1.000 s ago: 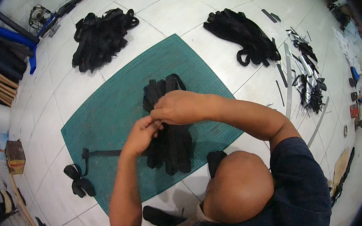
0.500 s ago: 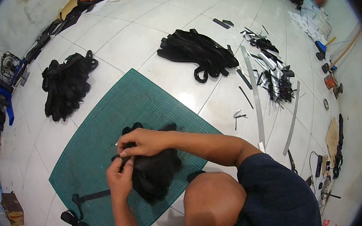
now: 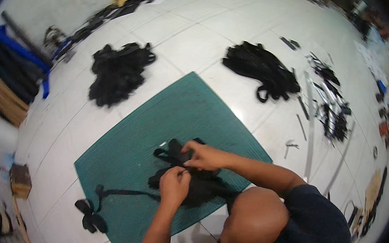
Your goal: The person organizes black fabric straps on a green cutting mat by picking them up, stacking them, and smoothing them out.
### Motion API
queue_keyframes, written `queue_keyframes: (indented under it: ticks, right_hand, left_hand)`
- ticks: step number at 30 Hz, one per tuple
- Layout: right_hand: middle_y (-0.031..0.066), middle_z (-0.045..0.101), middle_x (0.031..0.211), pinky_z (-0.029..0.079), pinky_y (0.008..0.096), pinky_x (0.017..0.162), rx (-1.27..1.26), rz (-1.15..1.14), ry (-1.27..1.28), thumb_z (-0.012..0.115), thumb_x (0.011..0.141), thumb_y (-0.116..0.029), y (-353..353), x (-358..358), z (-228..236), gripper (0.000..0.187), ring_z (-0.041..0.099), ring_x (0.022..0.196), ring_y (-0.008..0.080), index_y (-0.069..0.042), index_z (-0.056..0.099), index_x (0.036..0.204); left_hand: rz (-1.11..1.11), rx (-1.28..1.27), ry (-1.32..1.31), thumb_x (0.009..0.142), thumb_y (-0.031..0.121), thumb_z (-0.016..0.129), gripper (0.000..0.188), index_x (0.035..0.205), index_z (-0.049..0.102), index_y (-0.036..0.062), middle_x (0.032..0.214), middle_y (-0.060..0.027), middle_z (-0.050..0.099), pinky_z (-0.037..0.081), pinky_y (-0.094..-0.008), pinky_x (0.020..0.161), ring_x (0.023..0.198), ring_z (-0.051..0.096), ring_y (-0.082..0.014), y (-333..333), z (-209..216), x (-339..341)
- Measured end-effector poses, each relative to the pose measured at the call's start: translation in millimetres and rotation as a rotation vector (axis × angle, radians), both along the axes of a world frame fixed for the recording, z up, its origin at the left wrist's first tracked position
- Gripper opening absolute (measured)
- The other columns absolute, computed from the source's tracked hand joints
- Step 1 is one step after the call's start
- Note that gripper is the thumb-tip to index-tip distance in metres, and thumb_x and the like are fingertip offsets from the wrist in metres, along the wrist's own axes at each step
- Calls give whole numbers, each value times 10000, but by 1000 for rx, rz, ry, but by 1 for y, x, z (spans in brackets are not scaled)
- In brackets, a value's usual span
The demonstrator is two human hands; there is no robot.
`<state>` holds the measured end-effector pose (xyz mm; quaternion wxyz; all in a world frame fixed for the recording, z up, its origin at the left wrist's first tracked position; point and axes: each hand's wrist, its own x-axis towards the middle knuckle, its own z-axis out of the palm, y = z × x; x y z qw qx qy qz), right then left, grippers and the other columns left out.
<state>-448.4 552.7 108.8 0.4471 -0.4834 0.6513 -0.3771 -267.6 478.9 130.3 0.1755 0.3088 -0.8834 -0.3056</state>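
On the green cutting mat (image 3: 165,110) lies a loose bundle of black fabric straps (image 3: 201,187), with a few loops standing out at its far side. My left hand (image 3: 174,186) pinches a black strap at the bundle's left, fingertips pressed together. Just right of it, my right hand (image 3: 205,157) grips the same bundle, its index finger and thumb apart with black fabric between them. What the other right fingers hold is hidden. A long black strap (image 3: 126,192) runs left from the bundle to a bow-shaped coil (image 3: 90,216) at the mat's left edge.
Two heaps of black straps lie on the tiled floor, one far left (image 3: 120,72) and one far right (image 3: 265,69). Beyond the right heap are black and silver scraps (image 3: 330,107) and long grey strips (image 3: 309,128). Fabric rolls (image 3: 3,87) lean at the left wall.
The view has shifted, so the mat and heaps sit further right. My right hand has drawn back from over my left to its right side, its index finger and thumb further apart.
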Motion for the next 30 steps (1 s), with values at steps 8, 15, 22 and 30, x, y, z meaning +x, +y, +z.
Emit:
queue_keyframes:
  ticks: [8,15,22,30]
  right_hand:
    - [120,662,1048,522,337,775,-452,-46,250,709,875,-163,34,28,6,295,654,949,236,-44,630,1133]
    - [123,695,1031,519,397,817,-439,-83,370,774,813,-250,34,34,6,383,667,899,297,-55,668,1125]
    - [125,692,956,513,420,790,-538,-70,408,717,852,-157,24,32,5,168,657,873,322,-57,696,985]
    - [132,654,870,500,410,699,-393,-99,613,702,868,-163,49,-5,-34,136,625,824,333,-37,655,888]
  left_hand:
    - [132,1187,96,905,233,623,262,950,705,-12,835,-24,659,475,-289,685,740,592,-125,-21,-8,4]
    - [61,915,73,931,253,631,270,968,702,-4,874,-28,668,464,-278,736,824,591,-108,-16,-5,10]
    - [73,961,164,916,218,648,193,979,699,43,934,-23,679,485,-294,809,894,608,-123,-22,-22,20]
    - [145,515,-157,886,158,661,132,915,628,34,779,-73,667,501,-339,676,725,636,-166,-37,-33,44]
